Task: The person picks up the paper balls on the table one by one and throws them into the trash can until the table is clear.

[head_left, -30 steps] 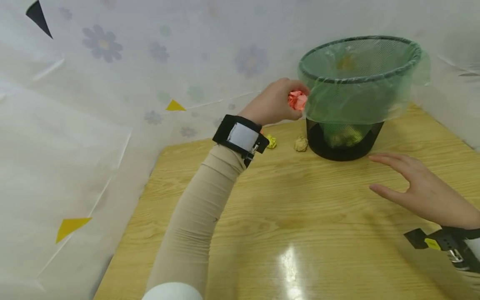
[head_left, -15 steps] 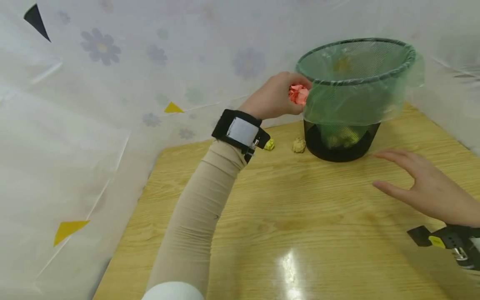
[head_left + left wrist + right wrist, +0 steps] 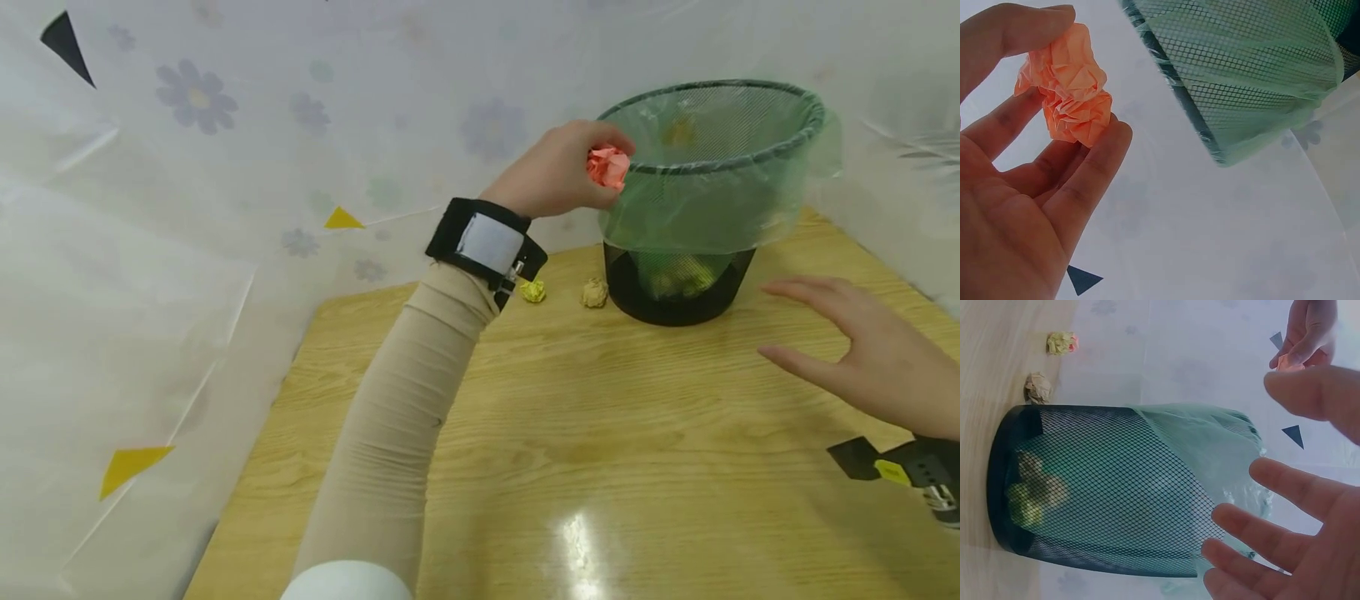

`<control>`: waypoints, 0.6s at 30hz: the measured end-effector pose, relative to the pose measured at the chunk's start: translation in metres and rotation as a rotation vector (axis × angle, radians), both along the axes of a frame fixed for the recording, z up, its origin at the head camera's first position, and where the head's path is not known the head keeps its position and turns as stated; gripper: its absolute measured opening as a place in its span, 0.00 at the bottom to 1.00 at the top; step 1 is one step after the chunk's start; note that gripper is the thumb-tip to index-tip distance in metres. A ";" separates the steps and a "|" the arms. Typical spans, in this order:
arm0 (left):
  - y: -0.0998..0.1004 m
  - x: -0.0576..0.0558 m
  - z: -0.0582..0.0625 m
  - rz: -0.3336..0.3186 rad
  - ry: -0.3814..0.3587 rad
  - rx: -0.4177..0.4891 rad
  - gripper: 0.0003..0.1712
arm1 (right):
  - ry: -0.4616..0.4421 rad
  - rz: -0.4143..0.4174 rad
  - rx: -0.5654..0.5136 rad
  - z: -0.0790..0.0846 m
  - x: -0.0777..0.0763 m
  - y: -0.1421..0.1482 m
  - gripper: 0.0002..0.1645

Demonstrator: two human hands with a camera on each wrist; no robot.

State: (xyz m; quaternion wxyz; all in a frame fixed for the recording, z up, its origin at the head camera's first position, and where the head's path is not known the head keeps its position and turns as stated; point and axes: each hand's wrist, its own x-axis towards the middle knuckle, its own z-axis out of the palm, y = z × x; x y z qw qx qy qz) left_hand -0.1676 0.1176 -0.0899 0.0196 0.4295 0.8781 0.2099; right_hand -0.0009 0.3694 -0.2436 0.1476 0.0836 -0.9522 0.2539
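My left hand [image 3: 566, 171] pinches a crumpled ball of pinkish-orange paper [image 3: 1075, 87] between thumb and fingertips. In the head view it is raised at the left rim of a black mesh wastebasket [image 3: 675, 287]. A thin green bag [image 3: 705, 208] lines the basket and folds over its rim; in the left wrist view the paper ball is apart from that rim. My right hand [image 3: 877, 358] hovers over the table to the right of the basket, fingers spread and holding nothing. Crumpled paper [image 3: 1032, 487] in yellow and tan shows through the mesh at the bottom.
A tan paper ball [image 3: 595, 292] lies on the wooden table [image 3: 570, 442] just left of the basket. Farther left is a yellow paper ball [image 3: 533, 291]. A pale flower-printed sheet [image 3: 420, 100] hangs behind the table and along its left side.
My left hand has risen with the pinkish-orange paper ball, from beside the bag's outer side up to rim height. My right hand has drifted slightly right and up.
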 end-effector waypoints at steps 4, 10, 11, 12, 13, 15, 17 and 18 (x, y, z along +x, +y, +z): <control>0.005 0.000 0.006 0.001 0.014 0.008 0.27 | 0.031 -0.002 -0.008 0.006 0.000 0.002 0.41; 0.014 -0.001 0.016 -0.004 0.038 0.003 0.27 | 0.100 -0.003 0.003 0.015 -0.001 0.007 0.39; 0.016 -0.001 0.018 -0.007 0.039 0.007 0.27 | 0.112 -0.005 0.007 0.016 -0.001 0.007 0.39; 0.018 -0.001 0.019 -0.011 0.039 0.010 0.27 | 0.117 -0.009 0.009 0.017 -0.001 0.007 0.39; 0.020 -0.001 0.021 -0.013 0.040 0.010 0.27 | 0.122 -0.011 0.009 0.018 -0.001 0.007 0.39; 0.023 -0.002 0.024 -0.013 0.040 0.013 0.26 | 0.118 -0.013 0.007 0.020 -0.001 0.007 0.39; 0.026 -0.002 0.027 -0.008 0.037 0.013 0.26 | 0.101 -0.009 -0.003 0.020 -0.001 0.007 0.39; 0.028 -0.003 0.028 -0.005 0.037 0.009 0.26 | 0.098 -0.006 -0.005 0.020 -0.001 0.007 0.39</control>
